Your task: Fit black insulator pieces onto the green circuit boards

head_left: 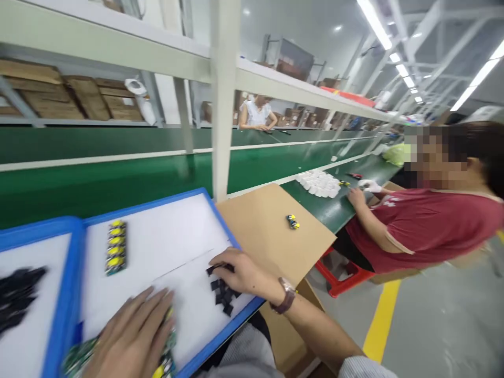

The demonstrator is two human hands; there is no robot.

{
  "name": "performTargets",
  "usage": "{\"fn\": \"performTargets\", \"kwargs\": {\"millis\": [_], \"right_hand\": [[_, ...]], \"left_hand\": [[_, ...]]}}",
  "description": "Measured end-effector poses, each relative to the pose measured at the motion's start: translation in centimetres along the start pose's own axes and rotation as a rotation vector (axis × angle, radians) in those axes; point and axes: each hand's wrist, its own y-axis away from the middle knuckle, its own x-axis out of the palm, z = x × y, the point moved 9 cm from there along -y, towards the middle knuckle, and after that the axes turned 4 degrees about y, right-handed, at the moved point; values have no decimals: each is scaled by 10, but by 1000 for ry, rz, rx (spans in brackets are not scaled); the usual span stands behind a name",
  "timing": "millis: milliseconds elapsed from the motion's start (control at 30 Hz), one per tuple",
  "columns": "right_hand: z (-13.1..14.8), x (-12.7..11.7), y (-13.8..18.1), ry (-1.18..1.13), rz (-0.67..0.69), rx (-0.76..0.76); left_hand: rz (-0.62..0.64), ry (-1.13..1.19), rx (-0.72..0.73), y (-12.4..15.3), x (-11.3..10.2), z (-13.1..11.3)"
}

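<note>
My right hand rests on a white pad inside a blue-rimmed tray, its fingers curled over a small pile of black parts and pinching one of them. My left hand lies at the tray's near edge, fingers together, pressing down on a green circuit board with yellow components. A short row of yellow-topped boards sits farther back on the pad. A watch is on my right wrist.
A second blue tray at the left holds more black parts. A cardboard sheet with one small yellow part lies to the right. A green conveyor belt runs behind. A seated person in red works at right, beside a red stool.
</note>
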Motion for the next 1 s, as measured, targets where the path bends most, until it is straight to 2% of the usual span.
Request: {"fn": "performTargets", "kwargs": {"millis": [100,167,267,500,700,867,933,1000], "right_hand": [[-7,9,9,-105,-9,75],[-12,13,14,-139,-8,109],[-17,13,19,-151,-16,147],[-19,14,27,-487,-88,228],[-11,9,38,-747,-162,242],[-13,6,51,-710,-182,295],[-15,7,55,-758,-207,325],[-16,12,57,-862,-218,361]], "left_hand": [[85,-56,-35,-15,-6,-25],[136,-50,-78,-20,-6,-35],[147,-33,-153,-19,-10,-40],[97,5,-246,-8,-20,-28],[170,-42,-352,-4,-14,-10],[216,-17,-303,-19,-10,-17],[182,-6,-286,-26,-14,-19],[96,52,-311,-28,-25,-19]]}}
